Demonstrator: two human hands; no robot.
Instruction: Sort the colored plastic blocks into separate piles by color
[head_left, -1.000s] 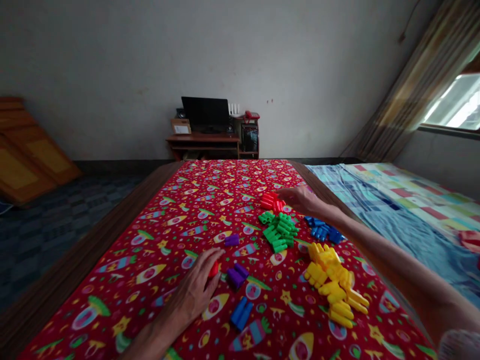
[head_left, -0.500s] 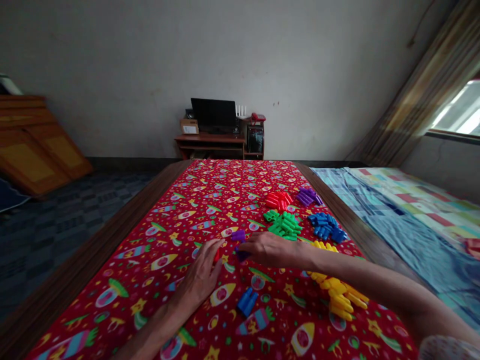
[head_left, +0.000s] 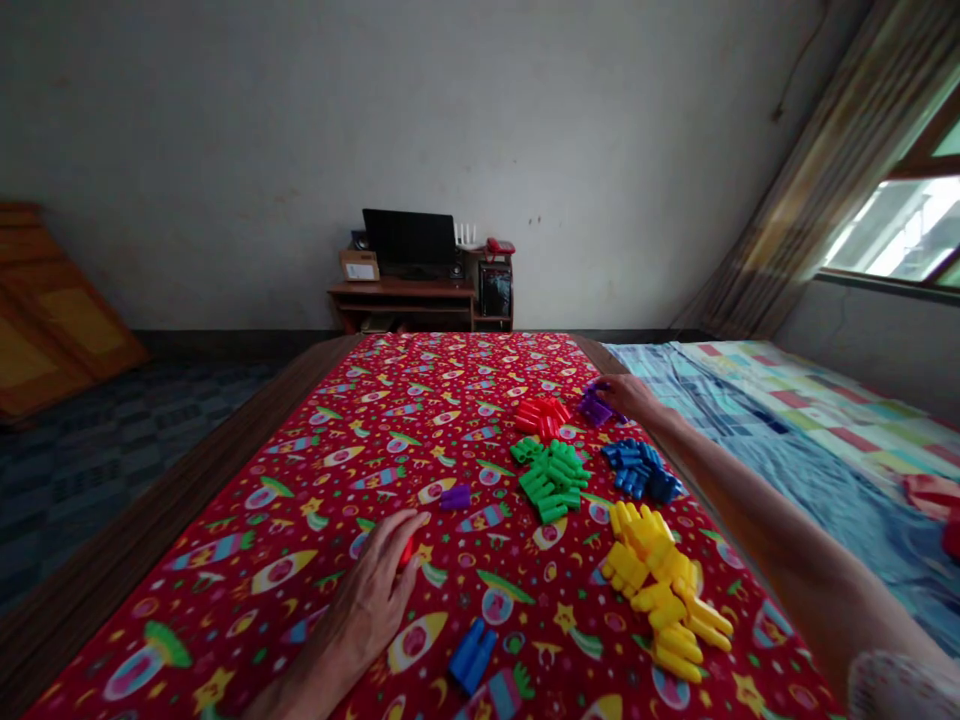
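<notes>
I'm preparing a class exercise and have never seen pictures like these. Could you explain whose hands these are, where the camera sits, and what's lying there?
There is no machine: these are a person's bare hands. Every picture comes from one camera worn on that person's head, looking forward and down.

A red patterned cloth covers the table. Towards the right lie piles of plastic pieces: red, green, blue, yellow and purple. A loose purple piece and a loose blue piece lie apart.

The left hand partly covers a red piece; the right hand is at the purple pile. How firmly either grips, I can't tell.
</notes>
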